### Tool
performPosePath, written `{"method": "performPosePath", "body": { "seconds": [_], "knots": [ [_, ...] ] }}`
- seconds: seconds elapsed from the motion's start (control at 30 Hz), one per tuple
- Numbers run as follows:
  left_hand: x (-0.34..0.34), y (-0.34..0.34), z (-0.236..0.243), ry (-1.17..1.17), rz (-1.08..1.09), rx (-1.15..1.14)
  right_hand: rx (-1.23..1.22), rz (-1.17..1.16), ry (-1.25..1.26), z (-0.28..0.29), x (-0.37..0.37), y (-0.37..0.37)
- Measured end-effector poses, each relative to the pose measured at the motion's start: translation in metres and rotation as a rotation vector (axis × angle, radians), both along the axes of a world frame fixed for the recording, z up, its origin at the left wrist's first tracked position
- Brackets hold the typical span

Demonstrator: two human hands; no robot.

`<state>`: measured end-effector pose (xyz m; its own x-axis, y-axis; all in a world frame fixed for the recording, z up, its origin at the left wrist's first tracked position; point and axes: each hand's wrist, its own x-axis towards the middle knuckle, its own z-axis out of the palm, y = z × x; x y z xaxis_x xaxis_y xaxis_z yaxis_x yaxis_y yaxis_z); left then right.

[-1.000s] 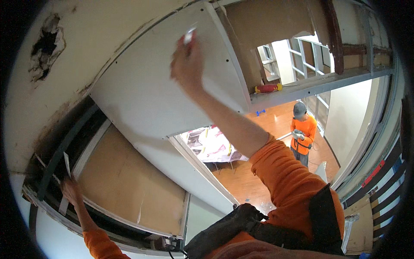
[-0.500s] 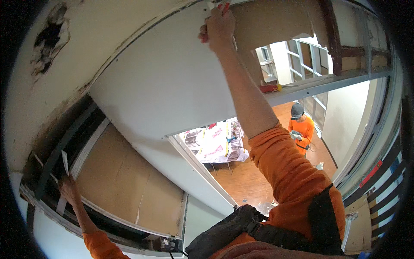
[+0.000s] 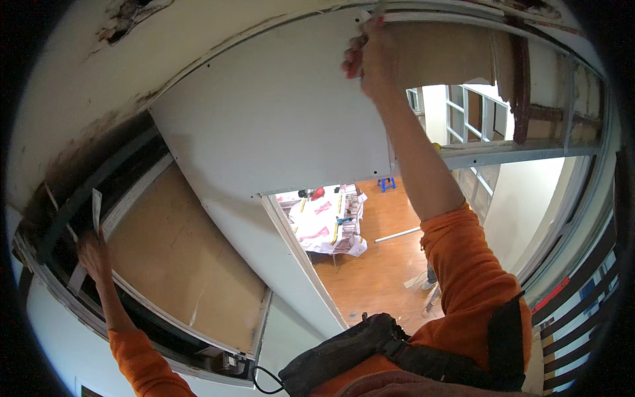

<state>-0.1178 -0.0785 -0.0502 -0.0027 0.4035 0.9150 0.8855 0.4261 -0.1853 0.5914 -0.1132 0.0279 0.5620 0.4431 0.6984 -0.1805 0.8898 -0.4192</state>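
Note:
My right hand [image 3: 376,63] is raised to the top edge of the white wall panel [image 3: 278,99], its fingers closed on a red-handled tool [image 3: 355,65]. A blurred metal end sticks up above the fist; the tool's kind cannot be made out. Low at the left, my left hand [image 3: 94,257] is wrapped round a narrow pale strip [image 3: 97,204] in the dark gap beside a brown board [image 3: 182,255]. The strip shows above and below the fingers. A yellow handle end [image 3: 436,147] peeks out beside my right forearm, on the metal rail [image 3: 489,157].
Through the opening below are a covered table [image 3: 327,225], a blue stool [image 3: 386,184] and a white rod [image 3: 397,235] on the wooden floor. A co-worker's shoe [image 3: 428,285] shows past my sleeve. A torn brown board [image 3: 443,56] edges a hole at upper right; dark slats [image 3: 582,311] stand at right.
The view has shifted, so the panel appears farther right and lower. My right hand stays up with the red-handled tool, now blurred. The co-worker is mostly hidden behind my arm; the stool has come into view.

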Motion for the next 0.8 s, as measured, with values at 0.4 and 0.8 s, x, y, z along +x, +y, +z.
{"method": "performPosePath", "body": {
  "seconds": [0.4,0.8],
  "knots": [
    [0.026,-0.01,0.002,0.018,-0.019,0.041,0.212,0.251,0.319,0.081,-0.098,0.058],
    [0.024,-0.02,0.003,-0.004,0.021,-0.002,0.249,0.355,0.285,0.085,-0.112,0.117]
  ]
}}
